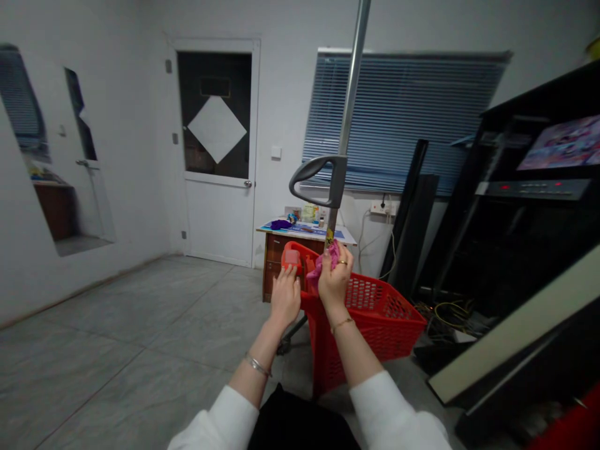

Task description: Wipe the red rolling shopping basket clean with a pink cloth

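A red plastic basket (375, 309) with a mesh wall stands on the floor in front of me. A metal pole (350, 94) rises from it, with a grey loop handle (319, 178) partway up. My right hand (334, 278) is closed around a pink cloth (328, 257), pressed against the lower part of the pole. My left hand (285, 295) grips the red end piece (291, 257) of the basket's rim, fingers curled on it. Both wrists wear thin bracelets.
A small wooden desk (304, 240) with clutter stands behind the basket, under a window with blue blinds (398, 119). A white door (218, 156) is at the back. A black cabinet with a screen (539, 206) and tangled cables (445, 312) fill the right. Grey tiled floor stretches left.
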Available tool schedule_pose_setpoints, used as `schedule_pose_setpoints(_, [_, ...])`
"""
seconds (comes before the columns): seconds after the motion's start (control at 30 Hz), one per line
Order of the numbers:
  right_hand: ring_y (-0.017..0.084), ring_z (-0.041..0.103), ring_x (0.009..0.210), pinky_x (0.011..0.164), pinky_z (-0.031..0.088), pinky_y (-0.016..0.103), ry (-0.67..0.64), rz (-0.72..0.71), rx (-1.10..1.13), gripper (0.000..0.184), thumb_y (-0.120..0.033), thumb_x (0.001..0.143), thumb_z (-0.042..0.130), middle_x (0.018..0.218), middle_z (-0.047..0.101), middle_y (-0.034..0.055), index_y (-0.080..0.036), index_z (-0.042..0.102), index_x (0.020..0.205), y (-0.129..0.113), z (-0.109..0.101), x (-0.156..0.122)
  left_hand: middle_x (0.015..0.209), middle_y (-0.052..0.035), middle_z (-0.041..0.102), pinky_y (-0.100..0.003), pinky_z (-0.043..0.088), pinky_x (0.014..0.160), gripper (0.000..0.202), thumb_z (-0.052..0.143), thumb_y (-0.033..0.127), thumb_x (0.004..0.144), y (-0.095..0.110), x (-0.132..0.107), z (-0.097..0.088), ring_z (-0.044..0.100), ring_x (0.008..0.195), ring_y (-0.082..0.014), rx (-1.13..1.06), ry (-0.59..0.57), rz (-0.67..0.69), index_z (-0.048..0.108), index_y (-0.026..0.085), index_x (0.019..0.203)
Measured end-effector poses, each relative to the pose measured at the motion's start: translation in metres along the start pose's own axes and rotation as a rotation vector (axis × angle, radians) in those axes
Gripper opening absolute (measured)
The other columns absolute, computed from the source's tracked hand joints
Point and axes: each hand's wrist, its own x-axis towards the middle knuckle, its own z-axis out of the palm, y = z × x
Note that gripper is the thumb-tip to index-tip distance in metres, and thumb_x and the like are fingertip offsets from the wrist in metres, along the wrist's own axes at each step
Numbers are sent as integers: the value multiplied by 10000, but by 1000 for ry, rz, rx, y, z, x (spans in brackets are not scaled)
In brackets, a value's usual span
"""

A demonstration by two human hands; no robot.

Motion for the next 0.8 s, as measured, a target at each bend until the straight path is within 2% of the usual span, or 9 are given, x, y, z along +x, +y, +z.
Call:
schedule_pose_setpoints(0.13, [294,315,1415,1119,355,513,-200,-211,-65,756,-448,940,491,1498,339,220,-136,157,1543,7,5,-35,1449,-106,531,-471,296,1188,464,319,261,973,-15,9,-11,402,1405,-237,-10,-67,28,493,166,1392])
schedule_pose_setpoints(0.2, [294,292,1429,1115,364,516,-241,-258,-92,790,-436,943,497,1522,311,219,-142,94,1555,14,3,-52,1432,-102,550,-448,305,1187,461,316,262,972,-22,13,-17,408,1402,-224,-22,-83,49,508,164,1379])
schedule_pose_setpoints(0.27, [288,326,1410,1106,380,509,-216,-272,-131,741,-404,963,465,1504,347,217,-146,106,1558,16,4,-54,1429,-95,554,-432,295,1194,464,308,267,973,-28,15,-21,394,1411,-213,-47,-92,66,518,163,1374])
schedule_pose_setpoints(0.37, [288,366,1385,1099,396,508,-167,-329,-207,662,-357,988,403,1488,385,214,-144,144,1559,10,12,-32,1436,-85,549,-421,283,1201,474,323,249,959,-35,19,-23,371,1425,-204,-97,-126,85,521,158,1379])
schedule_pose_setpoints(0.5, [333,236,1453,1114,383,551,-136,-430,-347,623,-308,999,353,1528,342,224,-82,170,1551,-4,21,-7,1439,-75,547,-452,286,1196,478,354,238,939,-42,25,-22,366,1428,-218,-168,-172,92,532,164,1376])
schedule_pose_setpoints(0.6, [368,105,1487,1109,383,589,-116,-466,-417,617,-274,1001,340,1557,284,239,-40,162,1544,-5,19,-23,1432,-77,553,-471,274,1198,477,356,244,938,-46,29,-21,363,1429,-232,-206,-173,87,543,155,1368])
schedule_pose_setpoints(0.7, [371,49,1495,1105,388,598,-131,-498,-443,600,-231,997,348,1568,266,235,-37,181,1539,0,13,-43,1423,-83,562,-472,282,1194,472,363,243,934,-47,29,-21,370,1424,-236,-221,-163,95,557,148,1355])
schedule_pose_setpoints(0.8, [375,36,1495,1125,358,602,-152,-517,-455,573,-211,991,368,1561,292,227,-26,250,1520,0,12,-36,1407,-75,578,-482,295,1187,465,366,237,934,-48,29,-20,383,1417,-235,-223,-157,119,566,162,1346])
